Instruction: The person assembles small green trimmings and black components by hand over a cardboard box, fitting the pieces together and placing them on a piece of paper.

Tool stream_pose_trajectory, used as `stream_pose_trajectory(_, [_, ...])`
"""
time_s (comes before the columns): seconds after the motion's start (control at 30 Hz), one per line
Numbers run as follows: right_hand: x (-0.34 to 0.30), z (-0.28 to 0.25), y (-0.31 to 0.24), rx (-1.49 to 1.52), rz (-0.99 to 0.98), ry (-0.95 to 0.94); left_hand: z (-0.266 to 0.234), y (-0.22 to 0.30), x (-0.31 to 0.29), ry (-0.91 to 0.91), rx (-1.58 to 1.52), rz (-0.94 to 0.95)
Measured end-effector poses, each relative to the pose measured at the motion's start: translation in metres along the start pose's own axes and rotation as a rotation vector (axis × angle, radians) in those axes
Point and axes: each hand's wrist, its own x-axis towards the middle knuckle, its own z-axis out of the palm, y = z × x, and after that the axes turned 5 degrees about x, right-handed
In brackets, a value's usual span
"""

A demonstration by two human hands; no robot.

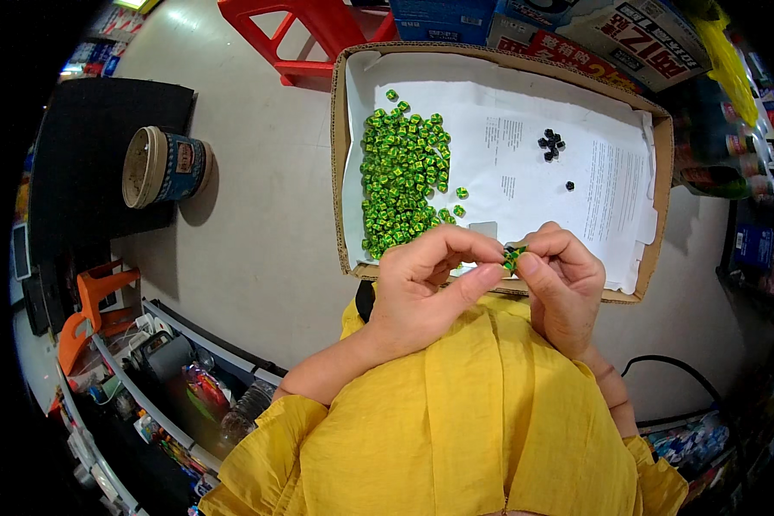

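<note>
Over the near edge of a shallow cardboard box [342, 198], my left hand [428, 279] and my right hand [564, 284] meet. Between their thumbs and forefingers they pinch a small green piece [512, 256] with some black on it; its exact kind is too small to make out. A heap of small green faceted pieces with yellow and red marks [404, 163] fills the left part of the box. Farther right lies a small cluster of black pieces [551, 144], with one single black piece [569, 186] apart from it. Printed white paper [611, 172] lines the box.
A red plastic stool [305, 34] stands behind the box, beside stacked cartons [576, 39]. Bottles [731, 159] stand at the far right. On the left, a round tub [168, 168] is near a black panel [103, 163]. An orange chair [95, 301] and loaded shelves [176, 378] are at lower left.
</note>
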Motion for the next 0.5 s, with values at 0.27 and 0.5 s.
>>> stream_pose_trajectory(0.27, [-0.001,0.0,-0.007,0.203,0.245,-0.007,-0.001,0.005,0.0,0.092,-0.129,-0.134])
stream_pose_trajectory(0.5, [-0.002,0.004,-0.01,0.027,0.138,-0.046,0.003,0.006,0.0,0.16,-0.05,-0.07])
